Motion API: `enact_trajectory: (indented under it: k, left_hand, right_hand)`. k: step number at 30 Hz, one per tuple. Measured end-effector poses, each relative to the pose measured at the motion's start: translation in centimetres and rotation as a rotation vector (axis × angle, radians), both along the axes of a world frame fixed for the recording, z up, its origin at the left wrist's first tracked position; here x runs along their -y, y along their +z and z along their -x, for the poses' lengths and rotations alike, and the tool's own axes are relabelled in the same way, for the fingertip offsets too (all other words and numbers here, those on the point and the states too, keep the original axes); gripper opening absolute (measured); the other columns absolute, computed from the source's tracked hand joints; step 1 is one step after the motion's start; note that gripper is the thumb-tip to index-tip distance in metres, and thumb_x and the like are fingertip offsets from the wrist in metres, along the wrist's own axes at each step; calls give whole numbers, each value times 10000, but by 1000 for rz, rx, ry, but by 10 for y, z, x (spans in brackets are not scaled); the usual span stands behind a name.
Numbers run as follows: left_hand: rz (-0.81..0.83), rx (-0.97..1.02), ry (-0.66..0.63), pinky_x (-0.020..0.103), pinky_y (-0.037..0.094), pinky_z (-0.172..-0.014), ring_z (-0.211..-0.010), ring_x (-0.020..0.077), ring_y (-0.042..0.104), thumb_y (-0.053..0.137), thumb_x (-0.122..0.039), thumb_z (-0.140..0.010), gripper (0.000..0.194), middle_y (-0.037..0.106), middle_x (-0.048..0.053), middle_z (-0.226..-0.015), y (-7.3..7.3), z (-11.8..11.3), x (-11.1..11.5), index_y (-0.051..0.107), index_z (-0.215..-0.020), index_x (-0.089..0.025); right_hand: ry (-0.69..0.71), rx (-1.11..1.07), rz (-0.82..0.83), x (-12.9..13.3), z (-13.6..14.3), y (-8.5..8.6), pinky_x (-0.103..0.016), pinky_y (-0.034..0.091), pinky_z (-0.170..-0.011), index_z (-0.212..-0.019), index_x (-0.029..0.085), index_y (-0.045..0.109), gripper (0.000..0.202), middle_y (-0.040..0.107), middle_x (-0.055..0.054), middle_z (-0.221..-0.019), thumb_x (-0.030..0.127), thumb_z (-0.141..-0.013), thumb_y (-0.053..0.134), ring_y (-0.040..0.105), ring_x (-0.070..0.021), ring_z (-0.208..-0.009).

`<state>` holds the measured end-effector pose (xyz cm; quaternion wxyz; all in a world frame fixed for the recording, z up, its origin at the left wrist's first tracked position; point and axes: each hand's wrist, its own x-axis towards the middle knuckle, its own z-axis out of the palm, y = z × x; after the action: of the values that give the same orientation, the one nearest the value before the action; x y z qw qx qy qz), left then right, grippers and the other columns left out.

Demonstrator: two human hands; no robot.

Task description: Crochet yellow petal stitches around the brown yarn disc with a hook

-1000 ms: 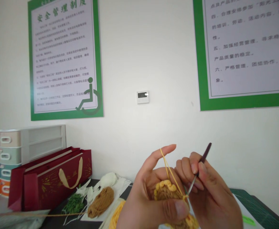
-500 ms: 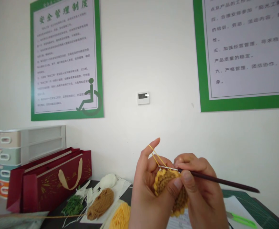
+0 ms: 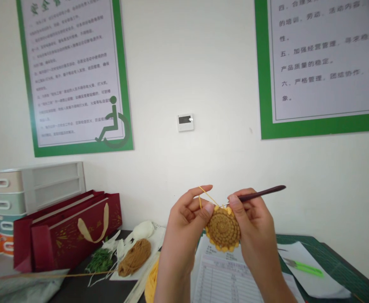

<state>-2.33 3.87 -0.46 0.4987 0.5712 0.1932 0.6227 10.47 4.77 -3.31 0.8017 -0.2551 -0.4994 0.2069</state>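
Note:
A round crocheted piece [image 3: 223, 230], brown with a yellow scalloped edge, hangs upright between my two hands with its face toward me. My left hand [image 3: 189, 216] pinches its upper left edge, and yellow yarn [image 3: 207, 194] loops over the raised index finger down to the stitches. My right hand [image 3: 250, 223] is closed on a crochet hook [image 3: 262, 193] with a dark handle that points up to the right. The hook's metal tip meets the yellow stitches at the top edge; the exact loop is too small to make out.
Left on the table lie a brown yarn skein [image 3: 135, 257], yellow yarn [image 3: 152, 280], white yarn [image 3: 143, 229] and green yarn [image 3: 100, 259]. Behind them stand red gift bags [image 3: 77, 235] and a drawer unit [image 3: 53, 183]. Printed sheets [image 3: 225, 277], a green cutter [image 3: 306, 267] and a cutting mat [image 3: 336, 263] lie right.
The crocheted disc has turned to show its full face, and my left thumb has moved off it to the edge. The hook's handle has swung from pointing down right to up right.

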Motion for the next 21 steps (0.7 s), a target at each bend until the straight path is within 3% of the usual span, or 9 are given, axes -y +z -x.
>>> enact_trajectory:
  k: [13,17,21]
  left_hand:
    - [-62,-98,95,251,434,-636,-642,124,554,747,-348,-893,382,653,2,-678,-1,5,-4,694,-1202,-131]
    - [-106,-199,93,240,429,-590,-635,124,554,844,-286,-781,566,641,-20,-706,-1,6,-6,621,-1276,-124]
    - [-117,-348,97,227,400,-545,-568,99,500,759,-218,-836,446,579,-59,-654,-4,10,-13,620,-1247,-116]
  right_hand:
    - [15,56,-64,-1,-3,-1,-216,475,-559,-878,219,639,197,620,22,-748,401,-923,700,581,-117,-633]
    - [43,78,-41,-10,-5,-2,-221,457,-526,-873,229,622,233,616,29,-725,443,-909,707,565,-117,-596]
    - [99,124,29,-18,-15,-15,-221,449,-525,-873,224,634,271,618,31,-698,473,-875,742,553,-113,-588]
